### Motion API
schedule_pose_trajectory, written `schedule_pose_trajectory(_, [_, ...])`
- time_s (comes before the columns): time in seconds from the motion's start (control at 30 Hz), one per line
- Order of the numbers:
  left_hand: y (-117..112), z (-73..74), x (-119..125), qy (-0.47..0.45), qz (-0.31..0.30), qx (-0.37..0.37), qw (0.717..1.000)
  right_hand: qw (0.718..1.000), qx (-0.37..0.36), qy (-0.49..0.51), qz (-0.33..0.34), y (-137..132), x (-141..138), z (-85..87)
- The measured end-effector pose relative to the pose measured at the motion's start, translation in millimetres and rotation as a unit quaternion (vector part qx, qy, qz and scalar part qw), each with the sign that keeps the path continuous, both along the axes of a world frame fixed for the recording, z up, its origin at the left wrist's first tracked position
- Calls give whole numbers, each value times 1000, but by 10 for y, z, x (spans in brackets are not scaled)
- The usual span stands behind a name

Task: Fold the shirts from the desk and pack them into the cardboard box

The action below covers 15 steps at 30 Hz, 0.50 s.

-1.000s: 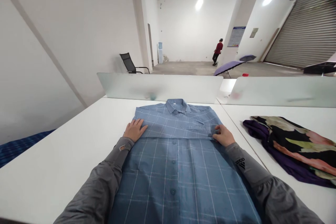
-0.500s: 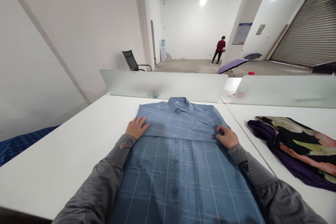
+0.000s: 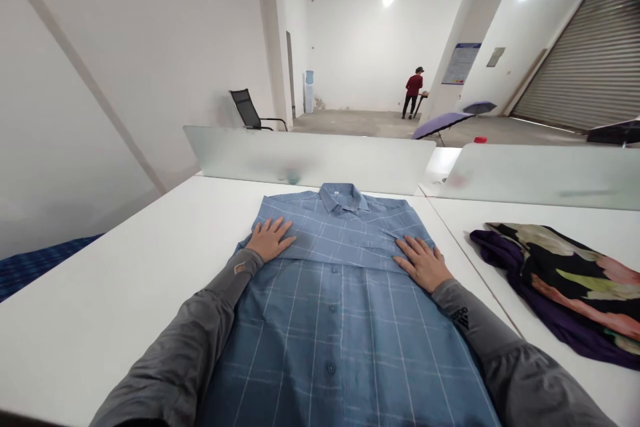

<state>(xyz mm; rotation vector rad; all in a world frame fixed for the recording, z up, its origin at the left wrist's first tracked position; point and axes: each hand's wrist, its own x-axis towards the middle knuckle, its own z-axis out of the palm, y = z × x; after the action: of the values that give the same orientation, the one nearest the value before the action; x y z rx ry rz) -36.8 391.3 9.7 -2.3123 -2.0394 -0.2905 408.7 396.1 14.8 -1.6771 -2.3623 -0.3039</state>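
Note:
A blue checked button shirt lies flat on the white table, collar at the far end. A lighter band of the shirt is folded across its upper part. My left hand rests flat on the left end of that folded band, fingers spread. My right hand lies flat on the right end of the fold, fingers stretched out. Neither hand grips the cloth. Grey sleeves cover both forearms.
A dark purple flowered garment lies on the neighbouring table at the right. Frosted divider panels stand along the table's far edge. Beyond are a black chair, open umbrellas and a person in red far off.
Both hands have opened and moved slightly forward onto the folded band; the right hand went from a pinch at the fold's edge to lying flat.

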Motion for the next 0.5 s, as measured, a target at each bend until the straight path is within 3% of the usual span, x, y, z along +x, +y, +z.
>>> schedule_pose_trajectory(0.23, [30, -91, -23, -4, 3, -1, 1000, 1000, 17, -7, 7, 102, 77, -143])
schedule_pose_trajectory(0.37, [6, -20, 24, 6, 8, -2, 1000, 1000, -25, -11, 13, 145, 55, -127])
schedule_pose_trajectory(0.5, [-160, 113, 139, 33, 38, 5, 999, 1000, -12, -6, -8, 84, -40, -15])
